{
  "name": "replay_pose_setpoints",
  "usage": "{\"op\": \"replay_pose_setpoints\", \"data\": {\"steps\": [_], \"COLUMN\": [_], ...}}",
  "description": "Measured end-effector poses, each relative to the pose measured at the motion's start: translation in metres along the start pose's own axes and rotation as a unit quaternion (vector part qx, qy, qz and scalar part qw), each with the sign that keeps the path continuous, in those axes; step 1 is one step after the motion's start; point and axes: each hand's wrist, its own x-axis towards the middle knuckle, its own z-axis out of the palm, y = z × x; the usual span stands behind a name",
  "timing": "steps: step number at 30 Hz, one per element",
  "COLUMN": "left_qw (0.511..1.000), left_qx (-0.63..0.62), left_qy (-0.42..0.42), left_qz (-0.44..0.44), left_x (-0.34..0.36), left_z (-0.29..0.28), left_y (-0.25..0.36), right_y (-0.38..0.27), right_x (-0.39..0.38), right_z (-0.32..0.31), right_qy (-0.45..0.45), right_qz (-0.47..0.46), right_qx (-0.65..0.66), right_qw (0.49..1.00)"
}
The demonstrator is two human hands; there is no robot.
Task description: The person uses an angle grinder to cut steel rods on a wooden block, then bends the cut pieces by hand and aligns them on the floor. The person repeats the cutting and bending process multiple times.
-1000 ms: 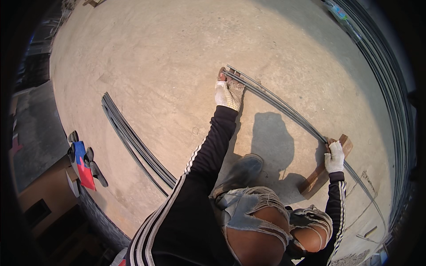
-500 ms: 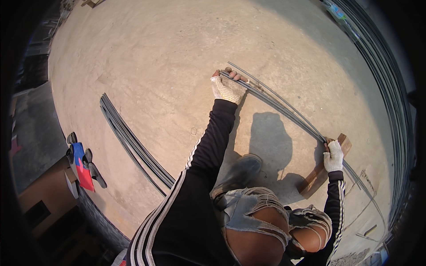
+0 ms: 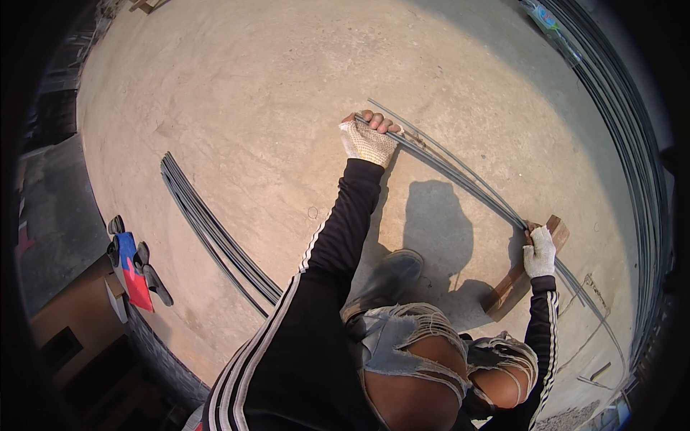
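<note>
My left hand (image 3: 370, 136), in a white fingerless knit glove, is closed round a few thin grey steel rods (image 3: 460, 176) near their upper end; one rod sticks out beyond my fingertips, slightly apart from the others. Lower right, my right hand (image 3: 539, 251), gloved alike, grips the same rods beside a wooden block (image 3: 503, 294) on the ground. The rods run diagonally between my hands and carry on downward past the right one. My bent knees and one boot (image 3: 381, 280) are below them.
A bundle of rods (image 3: 215, 233) lies on the concrete ground (image 3: 251, 93) at left. Sandals (image 3: 151, 280) and a blue-and-red cloth (image 3: 133, 266) sit by the left edge. Long rods (image 3: 618, 122), with a plastic bottle (image 3: 546, 21) on them, line the right. A small wooden piece (image 3: 142, 7) is far back.
My left hand has moved a little up and left, and its fingers have curled over the rods. One rod's tip now stands farther from the others. My right hand has barely moved.
</note>
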Motion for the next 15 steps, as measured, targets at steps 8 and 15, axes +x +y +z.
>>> {"op": "replay_pose_setpoints", "data": {"steps": [8,15], "left_qw": [1.000,1.000], "left_qx": [-0.012,-0.016], "left_qy": [-0.019,0.020], "left_qz": [0.005,0.001], "left_x": [-0.0025,-0.0020], "left_z": [0.0067,0.0025], "left_y": [-0.0003,0.0024], "right_y": [0.0011,-0.0009], "right_x": [-0.0033,-0.0046], "right_z": [0.0038,0.0059], "right_qy": [0.019,0.078], "right_qz": [-0.009,-0.058], "right_qx": [-0.017,-0.006], "right_qw": [1.000,0.995]}}
